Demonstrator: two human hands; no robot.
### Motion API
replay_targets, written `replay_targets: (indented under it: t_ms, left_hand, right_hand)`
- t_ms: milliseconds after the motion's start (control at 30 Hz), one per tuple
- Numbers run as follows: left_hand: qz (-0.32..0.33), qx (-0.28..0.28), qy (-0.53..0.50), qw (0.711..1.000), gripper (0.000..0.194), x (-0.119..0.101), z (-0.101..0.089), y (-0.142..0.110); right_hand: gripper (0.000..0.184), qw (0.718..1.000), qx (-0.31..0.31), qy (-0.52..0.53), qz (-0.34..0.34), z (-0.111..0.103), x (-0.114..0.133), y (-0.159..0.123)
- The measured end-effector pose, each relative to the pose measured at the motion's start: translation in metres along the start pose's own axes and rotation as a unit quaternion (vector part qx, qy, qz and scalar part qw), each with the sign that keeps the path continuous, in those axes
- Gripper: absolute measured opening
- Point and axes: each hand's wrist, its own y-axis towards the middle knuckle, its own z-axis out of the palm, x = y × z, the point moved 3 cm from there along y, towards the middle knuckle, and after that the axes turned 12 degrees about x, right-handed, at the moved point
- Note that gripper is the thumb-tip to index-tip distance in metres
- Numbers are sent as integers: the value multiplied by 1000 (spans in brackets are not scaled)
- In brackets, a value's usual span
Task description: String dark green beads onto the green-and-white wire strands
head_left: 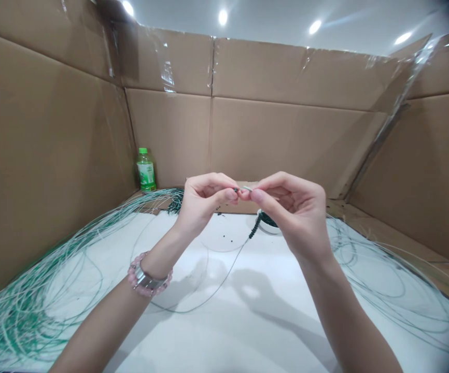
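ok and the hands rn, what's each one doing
left hand: closed, pinching a small dark bead
right hand: closed, pinching a thin silvery tip, too small to name

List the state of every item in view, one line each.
Left hand: fingertips pinching the cord's end
Right hand: fingertips pinching, meeting the left
Beaded cord: strung with dark beads, trailing to the table
Bottle: upright, capped
Bracelet: worn on left wrist
Loose cord: lying in coils
Beads: scattered on the table
Bowl: partly hidden behind right hand
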Motion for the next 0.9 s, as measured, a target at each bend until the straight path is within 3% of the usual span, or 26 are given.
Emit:
replay_targets:
  t_ms: [133,333,900]
  left_hand:
    - [22,26,47,998,9,-5,-7,0]
    - [21,42,116,992,11,-12,-10,0]
    - [40,66,173,982,6,-22,-5,-3]
  right_hand:
    - [11,999,7,-52,-12,3,8,-5]
    - [13,997,5,-73,-13,5,11,-6]
    - [14,996,13,-91,-8,4,17,-8]
